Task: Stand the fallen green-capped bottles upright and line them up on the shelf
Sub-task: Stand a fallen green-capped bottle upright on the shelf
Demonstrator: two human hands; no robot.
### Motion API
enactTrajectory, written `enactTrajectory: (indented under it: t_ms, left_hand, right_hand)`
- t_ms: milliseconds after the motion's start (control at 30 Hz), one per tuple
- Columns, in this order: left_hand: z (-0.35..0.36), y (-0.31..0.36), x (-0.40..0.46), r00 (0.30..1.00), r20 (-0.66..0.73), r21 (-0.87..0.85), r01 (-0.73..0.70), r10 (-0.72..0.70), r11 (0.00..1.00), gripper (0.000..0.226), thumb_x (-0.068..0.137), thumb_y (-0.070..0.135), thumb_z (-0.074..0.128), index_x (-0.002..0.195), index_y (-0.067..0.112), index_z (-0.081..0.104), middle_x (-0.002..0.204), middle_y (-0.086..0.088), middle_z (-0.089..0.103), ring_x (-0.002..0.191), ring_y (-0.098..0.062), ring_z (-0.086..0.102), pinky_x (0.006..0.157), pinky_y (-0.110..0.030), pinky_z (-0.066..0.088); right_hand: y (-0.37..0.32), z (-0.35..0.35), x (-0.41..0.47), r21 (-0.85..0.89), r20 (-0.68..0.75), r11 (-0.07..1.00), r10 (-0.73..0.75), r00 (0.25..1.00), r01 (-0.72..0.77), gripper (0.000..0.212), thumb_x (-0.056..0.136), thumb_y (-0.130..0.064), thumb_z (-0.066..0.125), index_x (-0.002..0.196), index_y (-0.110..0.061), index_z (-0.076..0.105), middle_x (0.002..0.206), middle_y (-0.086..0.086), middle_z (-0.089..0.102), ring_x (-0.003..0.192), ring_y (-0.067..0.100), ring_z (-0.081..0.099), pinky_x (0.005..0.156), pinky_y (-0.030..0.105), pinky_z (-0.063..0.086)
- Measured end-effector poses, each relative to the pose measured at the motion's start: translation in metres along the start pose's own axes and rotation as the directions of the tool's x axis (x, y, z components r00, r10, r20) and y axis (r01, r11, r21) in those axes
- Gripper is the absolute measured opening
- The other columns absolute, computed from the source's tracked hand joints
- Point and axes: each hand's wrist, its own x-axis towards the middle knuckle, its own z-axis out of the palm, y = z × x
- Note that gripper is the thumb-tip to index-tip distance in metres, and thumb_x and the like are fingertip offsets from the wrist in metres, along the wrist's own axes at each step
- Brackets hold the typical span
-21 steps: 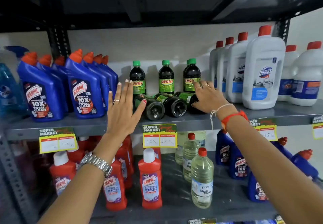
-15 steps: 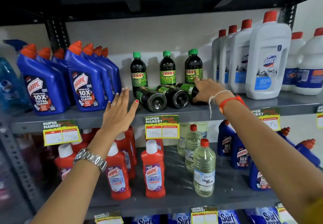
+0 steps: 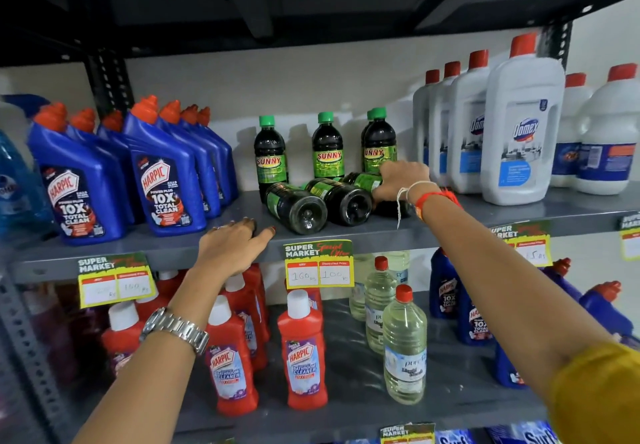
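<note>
Three dark green-capped Sunny bottles lie on their sides on the grey shelf [image 3: 346, 236], bases toward me: a left one [image 3: 294, 203], a middle one [image 3: 337, 199] and a right one [image 3: 362, 180]. My right hand [image 3: 401, 180] is closed over the right fallen bottle. Behind them stand upright Sunny bottles: one at the left [image 3: 270, 153], one in the middle [image 3: 327, 147], and a pair at the right [image 3: 379, 142]. My left hand [image 3: 232, 243] rests palm down on the shelf's front edge, left of the fallen bottles, holding nothing.
Blue Harpic bottles [image 3: 162, 173] crowd the shelf's left side and white Domex bottles [image 3: 519, 132] its right. A dark shelf hangs overhead. Below are red Harpic bottles [image 3: 306, 350], clear bottles [image 3: 403, 343] and price tags [image 3: 318, 263] on the edge.
My left hand dropped from a raised open palm to rest on the shelf edge. My right hand settled its grip on the right fallen bottle.
</note>
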Motion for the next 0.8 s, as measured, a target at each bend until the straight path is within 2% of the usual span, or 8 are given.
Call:
enactTrajectory:
  t_ms: [67, 133, 200, 333, 433, 533, 700, 800]
  left_hand:
    - [0.0, -0.001, 0.0, 1.0, -0.008, -0.018, 0.007, -0.007, 1.0, 0.061, 0.085, 0.056, 0.017, 0.124, 0.022, 0.05, 0.129, -0.012, 0.055, 0.113, -0.03, 0.052, 0.07, -0.036, 0.034]
    - [0.0, 0.0, -0.001, 1.0, -0.024, -0.006, -0.006, 0.006, 1.0, 0.058, 0.087, 0.054, 0.019, 0.124, 0.021, 0.05, 0.125, -0.013, 0.056, 0.11, -0.029, 0.053, 0.07, -0.036, 0.035]
    - [0.001, 0.002, -0.002, 0.998, -0.043, 0.031, -0.039, 0.04, 0.999, 0.054, 0.089, 0.05, 0.02, 0.125, 0.021, 0.049, 0.123, -0.013, 0.056, 0.108, -0.029, 0.054, 0.072, -0.037, 0.037]
    - [0.0, 0.004, -0.002, 0.996, -0.085, -0.045, -0.003, -0.001, 0.999, 0.056, 0.09, 0.052, 0.022, 0.123, 0.018, 0.051, 0.125, -0.011, 0.057, 0.111, -0.027, 0.055, 0.078, -0.037, 0.039]
    - [0.002, 0.002, -0.001, 0.996, -0.077, 0.026, -0.038, 0.04, 0.999, 0.057, 0.089, 0.05, 0.017, 0.127, 0.022, 0.049, 0.13, -0.008, 0.054, 0.112, -0.026, 0.054, 0.074, -0.036, 0.037]
    - [0.004, 0.001, 0.0, 0.996, -0.088, -0.024, -0.01, 0.008, 1.0, 0.059, 0.089, 0.054, 0.02, 0.127, 0.019, 0.049, 0.13, -0.009, 0.055, 0.112, -0.027, 0.054, 0.079, -0.037, 0.04]
    - [0.004, 0.002, 0.0, 0.995, -0.095, -0.042, -0.008, 0.004, 0.999, 0.059, 0.089, 0.056, 0.021, 0.124, 0.019, 0.051, 0.125, -0.01, 0.058, 0.108, -0.027, 0.056, 0.077, -0.037, 0.04]
    - [0.002, 0.004, -0.002, 0.993, -0.119, -0.056, -0.004, -0.003, 0.998, 0.056, 0.09, 0.054, 0.023, 0.12, 0.017, 0.053, 0.119, -0.012, 0.061, 0.105, -0.027, 0.057, 0.076, -0.037, 0.039]
  right_hand:
    - [0.005, 0.006, 0.0, 0.089, -0.086, 0.996, 0.029, 0.996, -0.021, 0.028, 0.076, -0.035, 0.061, 0.087, -0.012, 0.051, 0.086, 0.008, 0.057, 0.096, 0.033, 0.063, 0.075, 0.034, 0.042]
    - [0.009, 0.008, -0.001, 0.263, -0.134, 0.962, 0.113, 0.985, -0.074, 0.046, 0.071, -0.047, 0.067, 0.095, -0.01, 0.055, 0.088, 0.008, 0.059, 0.093, 0.032, 0.064, 0.075, 0.035, 0.047]
    - [0.013, 0.005, -0.002, 0.512, -0.157, 0.851, 0.225, 0.962, -0.116, 0.062, 0.064, -0.051, 0.072, 0.11, -0.011, 0.057, 0.097, 0.007, 0.064, 0.094, 0.03, 0.063, 0.078, 0.036, 0.05]
    - [0.018, -0.009, -0.007, 0.823, -0.168, 0.565, 0.347, 0.923, -0.062, 0.063, 0.063, -0.032, 0.08, 0.117, -0.01, 0.055, 0.096, 0.002, 0.06, 0.09, 0.022, 0.058, 0.08, 0.03, 0.046]
    - [0.019, -0.012, -0.016, 0.884, -0.191, 0.467, 0.378, 0.906, -0.008, 0.061, 0.066, -0.024, 0.081, 0.118, -0.008, 0.054, 0.092, -0.002, 0.053, 0.09, 0.016, 0.051, 0.082, 0.026, 0.042]
    - [0.019, -0.001, -0.023, 0.916, -0.153, 0.4, 0.393, 0.907, -0.019, 0.066, 0.066, -0.021, 0.082, 0.122, -0.009, 0.049, 0.087, -0.006, 0.053, 0.092, 0.016, 0.052, 0.087, 0.028, 0.043]
    - [0.024, 0.025, -0.024, 0.945, -0.103, 0.327, 0.385, 0.917, -0.031, 0.057, 0.065, -0.019, 0.081, 0.105, -0.019, 0.041, 0.105, 0.005, 0.061, 0.1, 0.021, 0.06, 0.085, 0.028, 0.044]
    - [0.027, 0.025, -0.021, 0.948, -0.08, 0.318, 0.338, 0.938, -0.034, 0.057, 0.067, -0.016, 0.08, 0.106, -0.019, 0.038, 0.105, 0.005, 0.061, 0.098, 0.019, 0.059, 0.087, 0.029, 0.047]
